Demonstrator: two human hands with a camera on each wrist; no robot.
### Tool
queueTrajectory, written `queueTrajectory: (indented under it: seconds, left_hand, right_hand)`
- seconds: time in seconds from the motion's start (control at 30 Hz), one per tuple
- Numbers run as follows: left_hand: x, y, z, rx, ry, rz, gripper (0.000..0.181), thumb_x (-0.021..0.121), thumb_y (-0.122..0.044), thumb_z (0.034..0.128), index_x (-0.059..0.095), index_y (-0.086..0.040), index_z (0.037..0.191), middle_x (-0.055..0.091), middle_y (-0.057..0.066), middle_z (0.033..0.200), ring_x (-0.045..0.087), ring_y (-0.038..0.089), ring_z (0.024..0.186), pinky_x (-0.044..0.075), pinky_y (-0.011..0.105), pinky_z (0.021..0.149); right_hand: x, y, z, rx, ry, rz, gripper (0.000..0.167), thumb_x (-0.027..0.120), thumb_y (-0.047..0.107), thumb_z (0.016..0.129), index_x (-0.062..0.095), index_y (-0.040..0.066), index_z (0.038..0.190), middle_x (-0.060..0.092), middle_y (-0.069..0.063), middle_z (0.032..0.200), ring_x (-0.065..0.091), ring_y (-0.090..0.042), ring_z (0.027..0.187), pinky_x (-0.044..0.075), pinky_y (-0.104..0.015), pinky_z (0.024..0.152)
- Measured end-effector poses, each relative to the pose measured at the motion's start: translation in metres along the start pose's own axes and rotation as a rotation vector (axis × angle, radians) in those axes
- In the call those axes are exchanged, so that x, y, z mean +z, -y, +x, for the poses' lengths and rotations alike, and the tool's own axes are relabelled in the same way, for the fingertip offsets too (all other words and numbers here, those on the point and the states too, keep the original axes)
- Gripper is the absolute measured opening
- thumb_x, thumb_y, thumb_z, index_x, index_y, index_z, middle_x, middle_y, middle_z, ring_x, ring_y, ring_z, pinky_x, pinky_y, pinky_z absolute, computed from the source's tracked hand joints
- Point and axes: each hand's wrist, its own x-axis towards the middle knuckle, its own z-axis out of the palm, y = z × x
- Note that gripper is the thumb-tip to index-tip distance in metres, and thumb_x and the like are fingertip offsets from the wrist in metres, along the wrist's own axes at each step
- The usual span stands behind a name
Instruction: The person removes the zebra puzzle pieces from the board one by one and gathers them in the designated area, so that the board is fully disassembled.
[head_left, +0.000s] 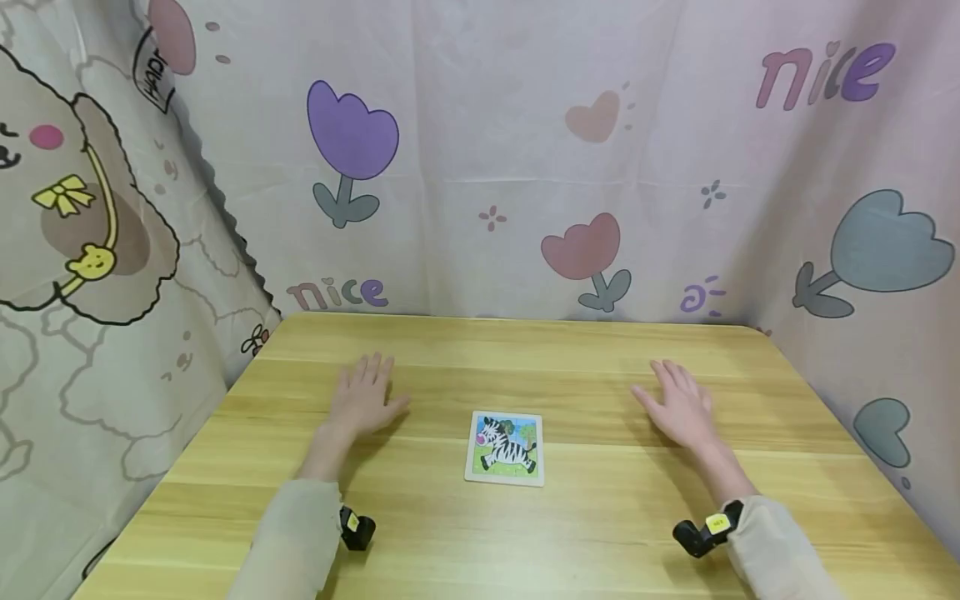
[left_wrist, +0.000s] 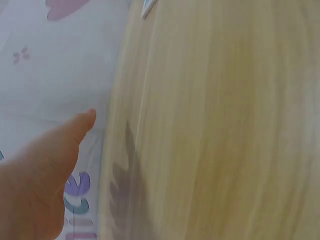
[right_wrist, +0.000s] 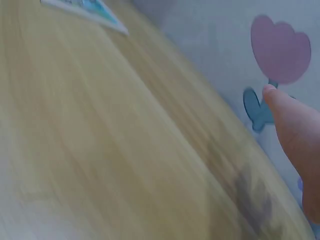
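Note:
A small square zebra puzzle (head_left: pixel 504 448) with a white frame lies flat on the wooden table, between the two hands. To its left is my left hand (head_left: pixel 363 402), fingers straight and spread, holding nothing. My right hand (head_left: pixel 681 407) is on the other side, fingers also extended and nothing in its grasp. Each hand stays apart from the puzzle. In the left wrist view only the thumb side of the left hand (left_wrist: pixel 45 175) shows, with a corner of the puzzle (left_wrist: pixel 148 7) at the top. The right wrist view has the right thumb (right_wrist: pixel 295 125) and the puzzle's edge (right_wrist: pixel 92 12).
The wooden table (head_left: pixel 510 542) has light, yellowish boards. Behind it hangs a printed curtain (head_left: pixel 465 108) with flowers and hearts, and another patterned cloth (head_left: pixel 187 367) hangs along the left side. A black wrist camera (head_left: pixel 357 528) sits at the left cuff, another camera (head_left: pixel 705 530) at the right.

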Motion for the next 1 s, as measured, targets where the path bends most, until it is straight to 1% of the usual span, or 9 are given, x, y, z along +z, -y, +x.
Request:
queueTrajectory:
  seconds: [0.17,0.27,0.37,0.47,0.57,0.67,0.83,0.93,1.0]
  left_hand:
    - [-0.001,-0.018,-0.002,0.063,0.020,0.015,0.079,0.050,-0.044,0.0919,0.020,0.009,0.143,0.019,0.028,0.147,0.017,0.043,0.135,0.013,0.057,0.108]
    - [-0.002,-0.033,-0.003,0.127,0.029,0.035,0.077,0.051,-0.042,0.0920,0.024,0.012,0.140,0.025,0.028,0.145,0.023,0.042,0.133,0.017,0.053,0.109]
    - [-0.002,-0.052,-0.008,0.206,0.059,0.069,0.074,0.052,-0.042,0.0920,0.029,0.011,0.139,0.028,0.026,0.144,0.026,0.040,0.133,0.018,0.050,0.110]
    - [-0.001,-0.072,-0.019,0.295,0.119,0.099,0.073,0.049,-0.044,0.0924,0.029,0.007,0.141,0.026,0.023,0.146,0.024,0.037,0.135,0.017,0.047,0.111]
    - [0.000,-0.093,-0.034,0.384,0.185,0.118,0.074,0.047,-0.047,0.0922,0.026,0.002,0.144,0.022,0.020,0.149,0.021,0.034,0.136,0.016,0.045,0.111]
    - [0.002,-0.109,-0.049,0.452,0.240,0.143,0.074,0.045,-0.050,0.0919,0.025,-0.003,0.146,0.020,0.017,0.150,0.020,0.032,0.137,0.017,0.044,0.111]
    - [0.004,-0.125,-0.065,0.539,0.282,0.219,0.073,0.040,-0.058,0.0906,0.028,-0.013,0.147,0.020,0.013,0.151,0.019,0.029,0.138,0.020,0.046,0.110]
    - [0.006,-0.128,-0.071,0.560,0.301,0.239,0.073,0.036,-0.062,0.0901,0.028,-0.017,0.147,0.019,0.012,0.152,0.017,0.028,0.139,0.020,0.047,0.110]
    - [0.008,-0.129,-0.074,0.560,0.319,0.234,0.074,0.034,-0.063,0.0899,0.027,-0.017,0.147,0.017,0.011,0.153,0.016,0.028,0.139,0.019,0.046,0.110]
  right_hand:
    - [0.009,0.024,0.004,-0.068,-0.036,0.140,0.063,0.051,0.037,0.094,0.035,-0.005,0.138,0.033,-0.030,0.139,0.026,-0.047,0.128,0.016,-0.063,0.103]
    - [0.015,0.040,0.005,-0.081,-0.021,0.240,0.059,0.056,0.028,0.092,0.038,-0.006,0.136,0.039,-0.029,0.135,0.033,-0.045,0.125,0.021,-0.059,0.104]
    - [0.021,0.058,0.004,-0.087,0.005,0.344,0.056,0.060,0.022,0.090,0.040,-0.005,0.134,0.045,-0.028,0.132,0.038,-0.043,0.123,0.026,-0.056,0.103]
    - [0.029,0.077,0.004,-0.102,0.029,0.416,0.055,0.064,0.018,0.088,0.043,-0.004,0.133,0.050,-0.025,0.128,0.043,-0.041,0.120,0.031,-0.055,0.101]
    - [0.037,0.096,0.003,-0.107,0.060,0.475,0.056,0.066,0.016,0.085,0.044,-0.002,0.133,0.053,-0.022,0.126,0.046,-0.037,0.118,0.034,-0.053,0.100]
    - [0.047,0.115,0.004,-0.120,0.089,0.537,0.056,0.069,0.013,0.083,0.046,-0.002,0.132,0.056,-0.020,0.122,0.050,-0.034,0.115,0.037,-0.049,0.099]
    - [0.062,0.143,0.004,-0.177,0.161,0.643,0.054,0.070,0.004,0.079,0.049,-0.006,0.127,0.059,-0.020,0.112,0.055,-0.032,0.103,0.046,-0.043,0.090]
    - [0.070,0.155,0.003,-0.231,0.237,0.662,0.052,0.070,0.003,0.078,0.050,-0.007,0.125,0.059,-0.021,0.109,0.057,-0.032,0.099,0.049,-0.041,0.086]
    - [0.075,0.160,0.003,-0.264,0.282,0.642,0.051,0.070,0.005,0.080,0.051,-0.006,0.125,0.059,-0.019,0.109,0.057,-0.030,0.098,0.049,-0.040,0.086]
